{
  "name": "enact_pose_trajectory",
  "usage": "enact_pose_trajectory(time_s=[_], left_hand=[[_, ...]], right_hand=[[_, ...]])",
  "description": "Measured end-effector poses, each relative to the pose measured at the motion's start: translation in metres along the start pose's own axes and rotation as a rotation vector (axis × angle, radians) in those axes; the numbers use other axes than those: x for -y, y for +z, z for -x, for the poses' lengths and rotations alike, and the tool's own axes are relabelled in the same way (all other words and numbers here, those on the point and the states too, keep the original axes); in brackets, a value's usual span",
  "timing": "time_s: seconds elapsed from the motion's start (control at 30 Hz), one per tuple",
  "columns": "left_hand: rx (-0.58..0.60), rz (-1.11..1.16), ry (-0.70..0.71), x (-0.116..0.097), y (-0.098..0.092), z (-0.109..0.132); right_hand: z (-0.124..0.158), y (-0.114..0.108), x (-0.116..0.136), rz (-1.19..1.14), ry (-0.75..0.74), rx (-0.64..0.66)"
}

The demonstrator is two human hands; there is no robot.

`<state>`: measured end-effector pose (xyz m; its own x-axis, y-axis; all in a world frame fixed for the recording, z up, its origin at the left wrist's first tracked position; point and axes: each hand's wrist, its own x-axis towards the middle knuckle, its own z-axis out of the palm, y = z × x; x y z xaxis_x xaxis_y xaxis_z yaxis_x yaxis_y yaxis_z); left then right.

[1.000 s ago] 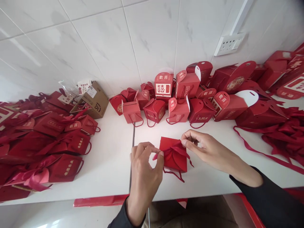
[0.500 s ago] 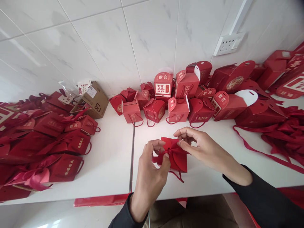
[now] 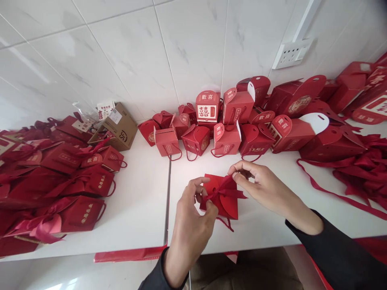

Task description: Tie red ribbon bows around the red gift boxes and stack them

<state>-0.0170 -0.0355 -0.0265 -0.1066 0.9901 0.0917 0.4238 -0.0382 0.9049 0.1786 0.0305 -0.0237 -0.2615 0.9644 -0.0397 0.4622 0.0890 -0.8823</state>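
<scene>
A small red gift box (image 3: pixel 229 206) sits on the white table in front of me, its cord handle hanging over the near side. A dark red ribbon (image 3: pixel 223 192) is tied in a bow on its top flaps. My left hand (image 3: pixel 195 213) pinches the bow's left side between thumb and fingers, and covers the box's left edge. My right hand (image 3: pixel 256 181) has thumb and forefinger closed on the bow's upper right loop, pulled up and to the right. One ribbon tail points right, below my right fingers.
Several red boxes with cord handles (image 3: pixel 167 143) stand in rows along the tiled wall. Ribboned boxes (image 3: pixel 83 213) crowd the left side. A cardboard carton (image 3: pixel 122 129) stands behind them. Loose ribbon (image 3: pixel 359 177) is heaped at right. A wall socket (image 3: pixel 292 54) is above.
My right hand has moved slightly up and right, drawing the bow's loop outward. The bow now looks wider, with its right tail showing. My left hand stays nearly in place.
</scene>
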Motion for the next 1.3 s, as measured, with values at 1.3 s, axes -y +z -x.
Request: enact_pose_trajectory(time_s=[1.3], left_hand=[[-0.001,0.147,0.079,0.006,0.002,0.008]], right_hand=[[0.013,0.026,0.008,0.298,-0.487,0.062]])
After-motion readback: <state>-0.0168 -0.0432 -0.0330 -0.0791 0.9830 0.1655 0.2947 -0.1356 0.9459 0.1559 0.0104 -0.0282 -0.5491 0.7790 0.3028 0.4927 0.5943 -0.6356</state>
